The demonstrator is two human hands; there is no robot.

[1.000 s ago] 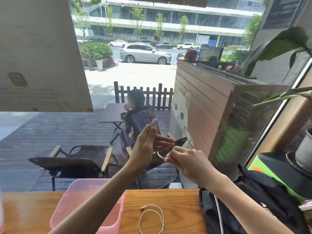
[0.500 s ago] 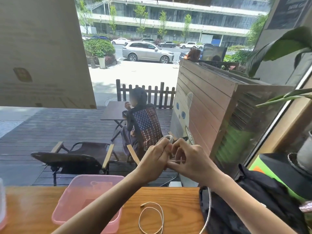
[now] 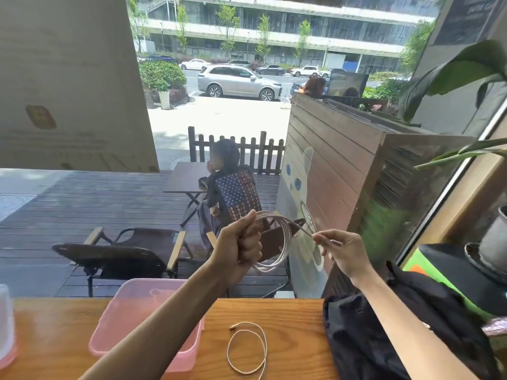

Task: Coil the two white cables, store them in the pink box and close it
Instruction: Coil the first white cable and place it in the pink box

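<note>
Just below the middle of the frame my left hand (image 3: pixel 239 246) is fisted around one side of a coiled white cable (image 3: pixel 277 244), whose loops stand out to the right; the part inside my fist is hidden. My right hand (image 3: pixel 346 252) pinches the cable's loose end between thumb and forefinger, though the plug itself is too blurred to make out. Lower centre, the second white cable (image 3: pixel 247 349) lies in a loose loop on the wooden table (image 3: pixel 288 325), its bottom cut off by the frame edge. To its left sits the pink box (image 3: pixel 131 327), open, partly covered by my left forearm. A black bag (image 3: pixel 384 338) fills the lower right.
</note>
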